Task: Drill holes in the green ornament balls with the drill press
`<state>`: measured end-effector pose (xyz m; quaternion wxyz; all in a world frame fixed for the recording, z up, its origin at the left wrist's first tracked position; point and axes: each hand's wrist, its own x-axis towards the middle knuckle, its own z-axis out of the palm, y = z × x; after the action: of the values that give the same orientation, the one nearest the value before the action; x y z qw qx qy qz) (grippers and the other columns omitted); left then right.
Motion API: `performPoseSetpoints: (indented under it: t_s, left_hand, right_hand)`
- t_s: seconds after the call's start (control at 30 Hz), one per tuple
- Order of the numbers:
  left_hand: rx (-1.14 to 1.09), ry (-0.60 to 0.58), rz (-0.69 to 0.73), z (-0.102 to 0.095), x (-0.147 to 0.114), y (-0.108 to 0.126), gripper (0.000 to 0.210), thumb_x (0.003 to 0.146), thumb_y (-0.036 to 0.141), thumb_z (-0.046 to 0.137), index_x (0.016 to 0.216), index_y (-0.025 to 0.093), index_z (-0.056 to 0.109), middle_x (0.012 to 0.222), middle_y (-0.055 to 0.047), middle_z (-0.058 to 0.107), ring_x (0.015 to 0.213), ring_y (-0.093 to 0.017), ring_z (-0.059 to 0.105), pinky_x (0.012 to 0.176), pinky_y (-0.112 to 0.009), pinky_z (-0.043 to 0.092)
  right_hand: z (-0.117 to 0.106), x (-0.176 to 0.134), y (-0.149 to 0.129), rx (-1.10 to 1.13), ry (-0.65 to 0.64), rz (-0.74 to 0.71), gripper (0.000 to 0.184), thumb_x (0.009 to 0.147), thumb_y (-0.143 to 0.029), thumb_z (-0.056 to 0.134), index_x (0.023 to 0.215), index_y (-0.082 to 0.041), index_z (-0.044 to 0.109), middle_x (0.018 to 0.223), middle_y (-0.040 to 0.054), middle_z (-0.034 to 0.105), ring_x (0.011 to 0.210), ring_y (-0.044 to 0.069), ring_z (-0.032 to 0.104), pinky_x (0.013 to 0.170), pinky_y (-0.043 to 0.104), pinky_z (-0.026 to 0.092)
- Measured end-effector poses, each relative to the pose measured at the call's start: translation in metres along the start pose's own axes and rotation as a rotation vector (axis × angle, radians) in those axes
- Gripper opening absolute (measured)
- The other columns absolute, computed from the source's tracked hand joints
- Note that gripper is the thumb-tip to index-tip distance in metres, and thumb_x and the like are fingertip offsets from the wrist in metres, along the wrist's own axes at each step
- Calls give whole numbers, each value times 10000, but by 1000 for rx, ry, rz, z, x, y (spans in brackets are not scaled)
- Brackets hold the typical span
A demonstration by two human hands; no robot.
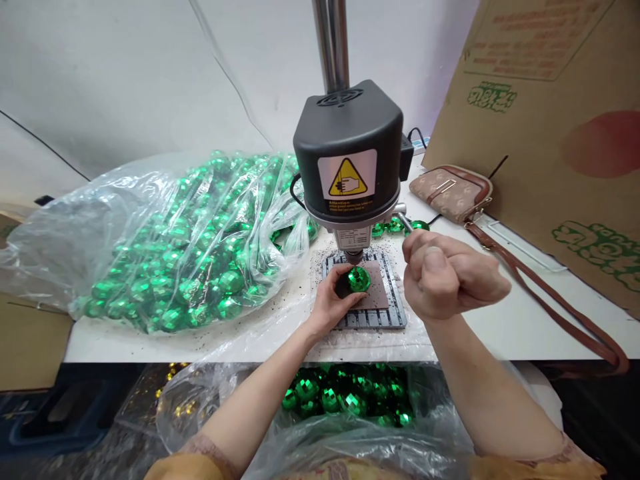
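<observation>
Near the front edge of the table point(480, 343), the left hand point(330, 300) pinches a faceted green bauble point(359, 280), likely light, slick, brittle, best held by its sides; the right hand point(450, 277) clenches the drill-press lever point(406, 223).

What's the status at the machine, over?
Left hand: holding green ball under machine head. Right hand: closed around lever. Dark specks scattered around base plate.
</observation>
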<state>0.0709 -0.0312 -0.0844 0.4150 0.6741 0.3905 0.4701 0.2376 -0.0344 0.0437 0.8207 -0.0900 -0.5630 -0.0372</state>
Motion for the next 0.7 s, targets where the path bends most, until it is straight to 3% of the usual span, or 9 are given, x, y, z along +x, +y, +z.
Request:
performPoseSetpoints:
  t_s: [0.1, 0.2, 0.3, 0.4, 0.47, 0.57, 0.7]
  left_hand:
    - [-3, 1, -13, 1, 0, 2, 548, 751, 355, 853, 1209, 204, 594, 1253, -107, 658, 1189, -258, 633, 1073, -444, 487]
    - [-6, 21, -31, 4, 2, 5, 555, 742, 335, 853, 1208, 203, 582, 1237, -105, 662, 1167, -251, 643, 1048, -439, 500]
    - [71, 102, -39, 5, -2, 16, 520, 740, 320, 843, 1173, 203, 580, 1180, -93, 669, 1127, -244, 648, 1008, -424, 512]
    - [220, 168, -3, -4, -23, 35, 455, 743, 318, 826, 1106, 205, 575, 1074, -66, 666, 1022, -223, 653, 921, -380, 524]
    - [270, 57, 49, -16, -49, 50, 440, 744, 316, 814, 1090, 209, 564, 1024, -50, 660, 954, -206, 652, 860, -342, 525]
    - [316, -324, 58, -41, -101, 63, 439, 740, 344, 801, 1082, 210, 561, 963, -34, 660, 851, -185, 659, 755, -290, 527]
    - [711, -709, -56, -68, -166, 54, 408, 818, 345, 740, 1152, 188, 567, 1018, -85, 680, 875, -246, 695, 743, -339, 559]
  right_hand:
    - [5, 4, -5, -41, 48, 25, 478, 828, -50, 552, 581, -178, 164, 508, -66, 260, 434, 12, 267, 441, 245, 275]
    - [17, 25, -12, -166, 147, 233, 504, 882, -141, 584, 518, -169, 236, 482, -67, 235, 411, 17, 290, 432, 253, 282]
    - [27, 54, -15, -186, 99, 434, 481, 900, -174, 597, 515, -187, 309, 513, -63, 220, 436, 25, 340, 448, 243, 268]
    - [30, 71, -11, -191, 57, 467, 475, 905, -176, 593, 524, -197, 310, 520, -65, 221, 442, 23, 332, 469, 241, 273]
    - [29, 73, -9, -176, 62, 454, 469, 906, -175, 591, 530, -197, 312, 513, -67, 239, 445, 23, 337, 484, 249, 283]
    - [29, 70, -6, -132, 63, 436, 455, 910, -183, 582, 541, -198, 316, 506, -70, 263, 451, 26, 345, 486, 260, 274]
    - [29, 67, -4, -117, 86, 418, 463, 896, -174, 590, 538, -204, 297, 478, -74, 283, 451, 34, 338, 469, 265, 257]
